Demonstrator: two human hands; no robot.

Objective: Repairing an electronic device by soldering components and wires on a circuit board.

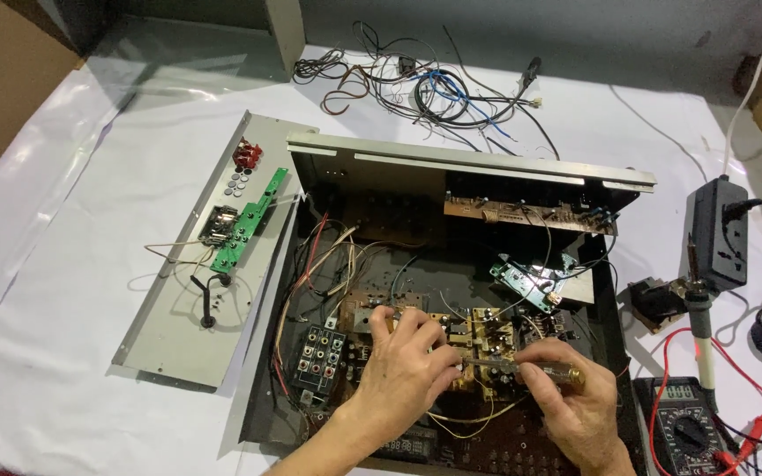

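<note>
From the head view, I am looking down at an opened amplifier chassis [451,291] sitting near the front edge of the worktop [90,264], which is covered in white sheeting. My left hand [407,361] is resting inside the chassis, its fingers [425,330] curled and pressing down on the brown circuit board [487,339]. My right hand [571,401] is pinching a screwdriver [522,363] with an amber handle between thumb and fingers. The screwdriver is lying almost level, its long axis running left to right along the front edge, with the tip pointing left toward my left hand and touching the board.

Loose wires [328,256] are crowding the chassis to the left of my hands, beside a block of input sockets [321,357]. A small teal board [531,282] is hanging tilted just behind the work spot. The detached metal panel [213,264] with a green strip board [249,220] is lying toward the left edge. A tangle of cables [425,84] is lying at the back edge. Toward the right edge a soldering iron [698,317] is standing by a black power adapter [718,231], and a multimeter [681,427] is sitting at the front right corner.
</note>
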